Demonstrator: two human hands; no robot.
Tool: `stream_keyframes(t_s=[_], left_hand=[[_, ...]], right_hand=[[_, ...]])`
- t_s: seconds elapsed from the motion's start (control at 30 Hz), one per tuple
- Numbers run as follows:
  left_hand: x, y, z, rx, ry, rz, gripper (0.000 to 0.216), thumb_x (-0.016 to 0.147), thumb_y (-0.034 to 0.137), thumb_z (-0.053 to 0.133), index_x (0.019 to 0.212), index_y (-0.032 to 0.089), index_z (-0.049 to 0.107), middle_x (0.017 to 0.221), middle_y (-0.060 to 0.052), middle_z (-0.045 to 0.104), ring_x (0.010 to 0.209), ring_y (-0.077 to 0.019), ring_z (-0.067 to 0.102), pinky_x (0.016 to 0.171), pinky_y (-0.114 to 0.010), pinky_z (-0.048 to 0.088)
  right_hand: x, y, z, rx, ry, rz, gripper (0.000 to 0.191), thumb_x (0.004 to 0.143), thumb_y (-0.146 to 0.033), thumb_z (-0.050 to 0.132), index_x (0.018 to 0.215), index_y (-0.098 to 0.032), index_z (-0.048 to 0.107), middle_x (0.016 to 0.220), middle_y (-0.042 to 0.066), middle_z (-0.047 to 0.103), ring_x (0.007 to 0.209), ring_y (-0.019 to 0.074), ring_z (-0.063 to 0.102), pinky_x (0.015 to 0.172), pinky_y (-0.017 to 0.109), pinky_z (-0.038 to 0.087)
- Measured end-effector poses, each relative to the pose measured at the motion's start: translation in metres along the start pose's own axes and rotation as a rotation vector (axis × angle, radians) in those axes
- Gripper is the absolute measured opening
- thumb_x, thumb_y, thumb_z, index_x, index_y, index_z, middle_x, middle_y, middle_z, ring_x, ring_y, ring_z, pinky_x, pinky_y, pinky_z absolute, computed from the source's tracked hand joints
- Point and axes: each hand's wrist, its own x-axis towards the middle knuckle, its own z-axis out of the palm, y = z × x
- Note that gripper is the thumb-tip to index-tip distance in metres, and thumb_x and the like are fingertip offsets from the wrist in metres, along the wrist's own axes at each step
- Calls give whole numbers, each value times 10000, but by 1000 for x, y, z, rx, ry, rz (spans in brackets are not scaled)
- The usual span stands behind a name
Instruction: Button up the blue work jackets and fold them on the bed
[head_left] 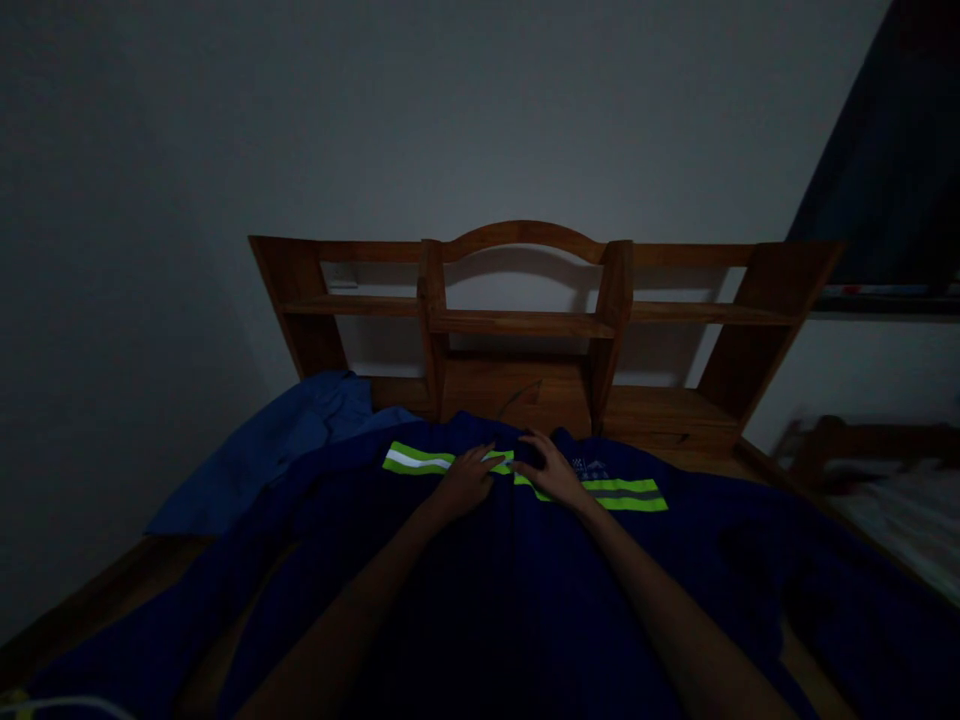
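Note:
A dark blue work jacket [480,580] with a yellow-green reflective stripe [630,494] lies spread over a wooden surface in dim light. My left hand [466,479] rests on the jacket's chest at the stripe, fingers curled toward the middle seam. Just to its right, my right hand [550,468] has its fingers bent and pressed onto the fabric at the same seam. Both hands meet near the front closure. What the fingertips pinch is too dark to make out.
A wooden headboard shelf [525,320] stands behind the jacket against a pale wall. A lighter blue cloth [277,440] lies at the left. Another wooden frame with pale bedding [885,490] sits at the right. A dark curtain [892,150] hangs top right.

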Motion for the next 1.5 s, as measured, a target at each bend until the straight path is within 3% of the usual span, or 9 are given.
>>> stream_keyframes(t_s=[0.13, 0.3, 0.4, 0.53, 0.67, 0.93, 1.13, 1.33, 1.5], left_hand=[[-1, 5, 2, -101, 95, 70, 327, 868, 336, 465, 1133, 210, 609, 1273, -76, 499, 1213, -209, 408, 1049, -384, 297], [0, 2, 8, -207, 51, 104, 388, 805, 407, 578, 1134, 203, 600, 1156, -76, 554, 1090, -197, 495, 980, -350, 367], [1, 1, 8, -247, 22, 78, 417, 792, 410, 596, 1154, 203, 586, 1176, -79, 541, 1103, -199, 491, 981, -342, 364], [0, 1, 5, -282, 16, 53, 506, 785, 435, 597, 1229, 202, 527, 1198, -89, 530, 1129, -208, 477, 989, -348, 355], [-2, 2, 3, -323, 23, 54, 557, 790, 444, 588, 1275, 193, 478, 1218, -92, 515, 1138, -197, 466, 993, -323, 349], [-1, -1, 8, -318, 59, 94, 479, 805, 442, 568, 1204, 181, 531, 1180, -90, 528, 1116, -187, 474, 994, -317, 348], [0, -3, 11, -322, 79, 110, 422, 802, 428, 580, 1154, 196, 576, 1163, -82, 531, 1101, -184, 483, 981, -317, 359], [2, -4, 13, -330, 91, 126, 402, 789, 449, 591, 1111, 211, 617, 1133, -75, 539, 1072, -180, 502, 965, -307, 370], [3, -4, 13, -331, 100, 109, 390, 782, 444, 599, 1103, 224, 623, 1125, -69, 543, 1069, -190, 500, 967, -322, 365]], right_hand=[[-8, -6, 0, -89, -177, -42, 880, 687, -551, 635, 1409, -184, 291, 1470, 142, 192, 1358, 246, 193, 1080, 385, 242], [-25, -5, 3, -241, -188, -67, 1146, 662, -635, 607, 1454, -75, -4, 1485, 193, 72, 1379, 278, 70, 1105, 419, 180], [-37, -11, -4, -269, -120, -63, 1033, 700, -614, 586, 1449, -92, 103, 1469, 188, 155, 1360, 279, 168, 1088, 417, 229], [-44, -24, -17, -250, 16, -64, 521, 789, -522, 547, 1191, -194, 503, 1273, 102, 444, 1191, 211, 431, 997, 340, 360], [-42, -25, -19, -281, -50, -67, 303, 839, -432, 511, 1015, -201, 597, 1062, 66, 557, 1049, 190, 510, 945, 325, 389], [-18, -2, -19, -419, -15, -64, 617, 837, -193, 439, 1419, -137, 241, 1396, 115, 336, 1264, 209, 345, 1017, 322, 321], [16, -4, -36, -596, -144, 91, 243, 846, -143, 431, 1006, -145, 614, 1039, 119, 588, 938, 192, 576, 820, 266, 404], [51, 0, -55, -682, 49, 264, 266, 846, -73, 344, 939, -24, 589, 963, 239, 569, 936, 280, 569, 816, 353, 398], [41, -7, -34, -629, -1, 178, 380, 830, -166, 480, 1198, -73, 463, 1127, 181, 529, 1011, 233, 553, 845, 296, 423]])
